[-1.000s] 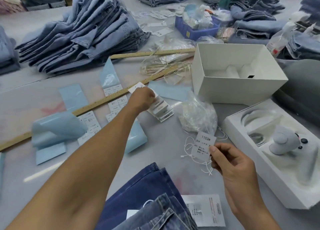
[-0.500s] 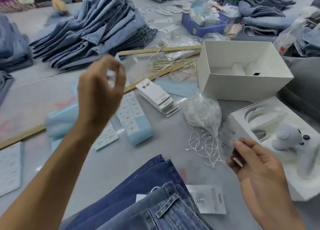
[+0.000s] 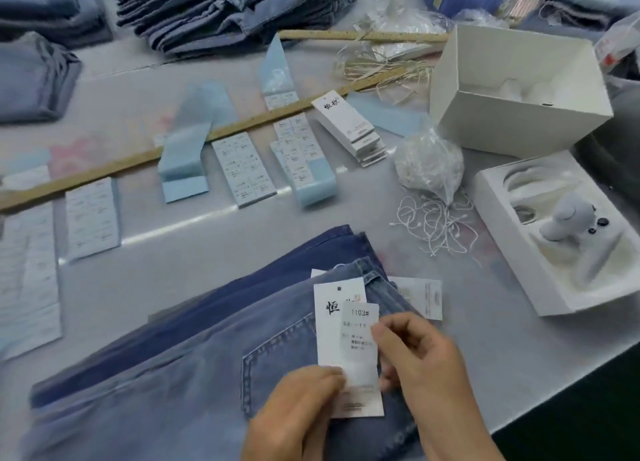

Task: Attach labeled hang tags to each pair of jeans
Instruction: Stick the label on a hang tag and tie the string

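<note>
**Two hands, one tag: sticker goes on before the string**

Two bare hands work over a folded pair of jeans (image 3: pixel 214 367) at the near edge of a grey packing table (image 3: pixel 502 356). The left hand (image 3: pixel 294 415) pinches the lower edge of a white hang tag (image 3: pixel 327 336) between thumb and fingers, holding it just above the back pocket. The right hand (image 3: pixel 419 363) pinches a small size sticker (image 3: pixel 358 325) and lays it over the face of the tag. The step in hand looks to be the labelling itself, with the tag not yet tied to the garment.

The next move, by the look of it, calls for pressing the sticker flat and square, then fetching a loop from the white strings (image 3: pixel 433 225) spilling out of a plastic bag (image 3: pixel 429 162), well apart up the table, and threading it through the punched hole at the tag's top.

The sticker reads "1103#" on its first line; the smaller lines beneath are too blurred to make out. Black brush characters show on the tag, half covered, and the same mark heads the stack of blank tags (image 3: pixel 349 128) lying beside a wooden ruler (image 3: pixel 214 134). Sheets of printed stickers (image 3: pixel 242 169) sit nearby, their print unreadable.
</note>
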